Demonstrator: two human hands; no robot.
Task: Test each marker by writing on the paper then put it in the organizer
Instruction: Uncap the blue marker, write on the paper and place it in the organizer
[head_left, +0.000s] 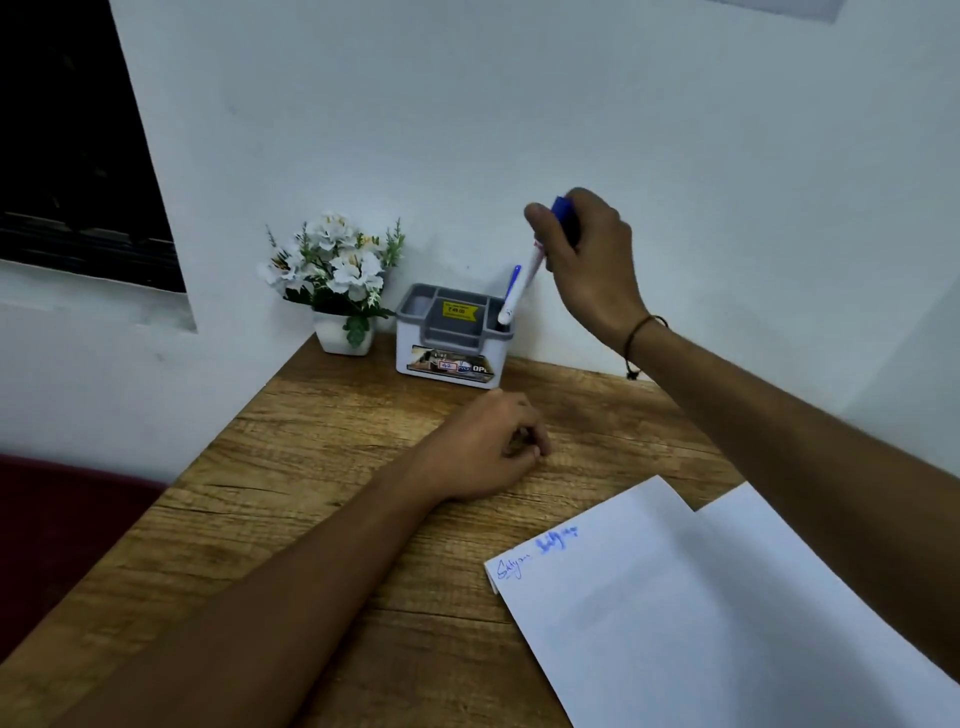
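blue marker going into the organizer's right slot

the blue-capped marker (540, 260) was in the air, tilted, cap end up inside the right hand (582, 249) and its white barrel slanting down-left toward the grey-and-white desk organizer (449, 338). the marker's lower end was at or just inside the mouth of the organizer's right-hand compartment, beside a blue-and-white pen (511, 291) that already leaned out of that same slot. the right hand's thumb and fingers were pinched together around the cap end of the marker; the grip looked firm, not loosening.

the left hand (488, 447) rested on the wooden desk (311, 467) in front of the organizer, fingers curled loosely inward; whether it held anything could not be told.

the step in hand appeared to be the drop-in. to do it well, the barrel should be brought more upright over the slot so that it slides past the pen rather than levering it, and released only once the tip is well inside, since the light organizer could shift if pushed sideways.

nearer the person, the sheet of paper (727, 623) lay at the desk's right side with two small scribbles of blue writing (537, 553) at its near-left corner. a potted white artificial flower (337, 270) stood just left of the organizer against the wall.
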